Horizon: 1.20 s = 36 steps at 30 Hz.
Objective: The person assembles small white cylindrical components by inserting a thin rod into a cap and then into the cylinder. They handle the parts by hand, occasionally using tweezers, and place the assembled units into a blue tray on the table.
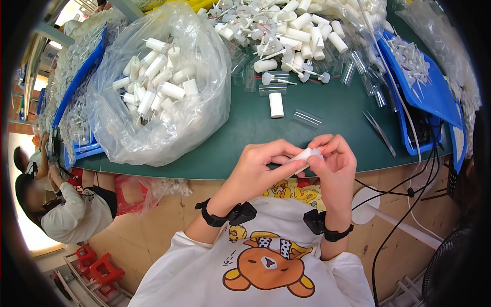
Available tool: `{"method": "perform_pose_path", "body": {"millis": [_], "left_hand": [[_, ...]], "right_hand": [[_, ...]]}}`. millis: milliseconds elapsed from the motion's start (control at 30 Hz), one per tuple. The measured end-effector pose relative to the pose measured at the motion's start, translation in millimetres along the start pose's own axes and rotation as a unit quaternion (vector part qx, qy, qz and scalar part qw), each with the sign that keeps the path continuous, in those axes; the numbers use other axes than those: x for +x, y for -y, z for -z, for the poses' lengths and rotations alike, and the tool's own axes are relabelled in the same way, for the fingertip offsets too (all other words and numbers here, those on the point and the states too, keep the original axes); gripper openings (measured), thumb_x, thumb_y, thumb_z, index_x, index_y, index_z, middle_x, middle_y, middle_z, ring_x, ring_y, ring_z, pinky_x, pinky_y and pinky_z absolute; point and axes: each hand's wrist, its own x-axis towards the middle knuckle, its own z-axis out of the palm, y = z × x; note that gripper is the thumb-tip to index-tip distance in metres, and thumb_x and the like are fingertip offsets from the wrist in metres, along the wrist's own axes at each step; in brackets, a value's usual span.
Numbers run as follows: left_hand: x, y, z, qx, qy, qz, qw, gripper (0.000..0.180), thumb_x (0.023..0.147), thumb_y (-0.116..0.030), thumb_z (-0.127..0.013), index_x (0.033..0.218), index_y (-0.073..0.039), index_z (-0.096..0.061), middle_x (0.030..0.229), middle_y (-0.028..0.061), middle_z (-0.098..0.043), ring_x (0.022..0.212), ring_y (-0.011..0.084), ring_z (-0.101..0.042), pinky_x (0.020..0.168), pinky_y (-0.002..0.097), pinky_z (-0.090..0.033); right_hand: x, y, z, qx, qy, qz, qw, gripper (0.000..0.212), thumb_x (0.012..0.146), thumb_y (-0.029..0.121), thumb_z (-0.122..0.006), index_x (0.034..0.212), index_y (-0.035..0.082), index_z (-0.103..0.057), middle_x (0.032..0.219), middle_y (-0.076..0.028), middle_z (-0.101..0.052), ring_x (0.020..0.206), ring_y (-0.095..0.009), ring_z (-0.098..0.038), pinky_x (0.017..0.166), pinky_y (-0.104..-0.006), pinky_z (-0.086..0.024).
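Over the near edge of the green table, my left hand (263, 165) grips a white cylinder (305, 154) between thumb and fingers. My right hand (333, 162) pinches a small translucent white disc-shaped piece (316, 153) at the cylinder's right end. Fingertips cover part of both, so I cannot tell how far they are joined. Just beyond my hands, one white cylinder (276, 105) stands alone, and a clear plastic tube (307, 118) lies to its right. Metal tweezers (379, 134) rest farther right on the table.
A clear plastic bag (204, 110) of white cylinders with thin stems sits at left. Loose white cylinders (302, 36) and thin-stemmed discs heap up at the back. Blue trays (429, 102) stand at right, with black cables (427, 176) hanging below. Another person (76, 215) sits at far left.
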Motion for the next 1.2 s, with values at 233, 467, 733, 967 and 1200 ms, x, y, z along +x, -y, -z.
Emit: {"method": "perform_pose_path", "body": {"millis": [233,467,733,967,1200], "left_hand": [[0.8,-0.6,-2.3,-0.008,0.003,-0.017,1.000,0.018,0.086,-0.009,-0.060,0.098,0.004,-0.058,0.085,0.0093,-0.067,0.075,0.0123,-0.067,0.063,0.0217,-0.050],[-0.5,-3.3,-0.7,-0.044,0.009,0.010,0.999,0.020,0.088,-0.009,-0.057,0.103,0.005,-0.056,0.086,0.0082,-0.067,0.073,0.0121,-0.066,0.066,0.0227,-0.049],[-1.2,-4.9,3.0,-0.104,0.047,0.053,0.992,0.022,0.091,-0.004,-0.049,0.109,0.007,-0.053,0.096,0.0129,-0.063,0.078,0.0168,-0.064,0.072,0.0260,-0.050],[2.9,-11.8,3.0,-0.137,0.051,0.080,0.986,0.026,0.089,-0.002,-0.052,0.113,0.005,-0.049,0.105,0.0132,-0.059,0.084,0.0170,-0.062,0.075,0.0274,-0.049],[-4.0,-15.9,-13.9,-0.014,0.045,0.003,0.999,0.028,0.085,0.001,-0.059,0.110,0.003,-0.048,0.106,0.0118,-0.058,0.098,0.0166,-0.058,0.080,0.0267,-0.048]], "right_hand": [[1.4,0.2,-5.8,-0.036,-0.033,-0.004,0.999,0.025,0.073,-0.007,-0.068,0.081,0.002,-0.046,0.092,-0.009,-0.052,0.081,-0.011,-0.053,0.072,-0.0238,-0.046],[2.3,2.1,-0.7,-0.002,0.006,-0.004,1.000,0.016,0.082,0.000,-0.061,0.094,-0.002,-0.051,0.094,-0.006,-0.052,0.081,-0.009,-0.051,0.073,-0.0228,-0.044],[4.3,1.9,15.6,-0.051,0.112,-0.004,0.992,0.022,0.089,0.003,-0.049,0.110,-0.006,-0.053,0.112,-0.009,-0.052,0.091,-0.013,-0.054,0.079,-0.0255,-0.047],[4.8,-1.8,18.3,-0.075,0.093,0.027,0.993,0.021,0.085,-0.004,-0.053,0.106,-0.006,-0.054,0.109,-0.010,-0.051,0.089,-0.012,-0.053,0.078,-0.0252,-0.047],[-6.5,3.4,19.7,-0.069,0.090,0.077,0.991,0.030,0.074,-0.010,-0.064,0.103,-0.005,-0.057,0.104,-0.010,-0.050,0.089,-0.013,-0.053,0.076,-0.0238,-0.045]]}}
